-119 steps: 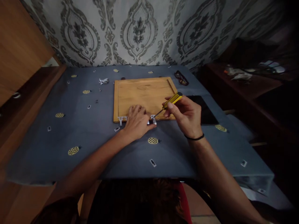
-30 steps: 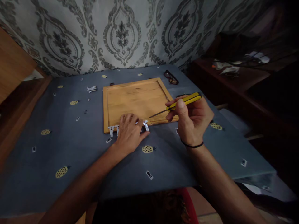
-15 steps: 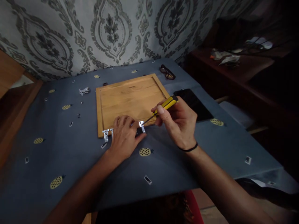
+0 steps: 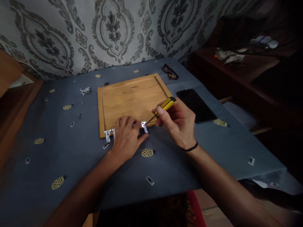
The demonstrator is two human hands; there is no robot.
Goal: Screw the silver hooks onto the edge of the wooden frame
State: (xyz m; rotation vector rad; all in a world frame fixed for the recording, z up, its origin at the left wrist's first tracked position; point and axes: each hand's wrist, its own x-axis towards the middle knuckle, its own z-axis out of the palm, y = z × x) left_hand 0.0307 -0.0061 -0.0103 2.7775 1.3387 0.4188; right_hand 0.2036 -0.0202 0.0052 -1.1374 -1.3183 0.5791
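Observation:
A framed wooden panel [image 4: 132, 97] lies flat on the cloth-covered table. Along its near edge sit metal hinges, one at the left corner [image 4: 108, 135] and another, partly hidden, beside my fingers. My left hand [image 4: 125, 137] rests over this edge, its fingers curled on the wood. Thumb and index finger close around a further metal hinge [image 4: 144, 125]. My right hand [image 4: 178, 123] grips a yellow and black screwdriver [image 4: 165, 105], slanting down to the left. The screwdriver's tip meets or nearly meets that hinge; its exact contact is too small to tell.
Left of the panel lie a loose metal hinge [image 4: 85, 91] and several small screws [image 4: 80, 116]. To the right are a black tablet [image 4: 197, 105] and eyeglasses [image 4: 170, 72]. A patterned curtain [image 4: 113, 31] hangs behind the table. Wooden furniture [image 4: 21, 110] stands at the left.
My right hand and the screwdriver handle have shifted slightly left, with the tip still at the hinge. My left hand holds its place.

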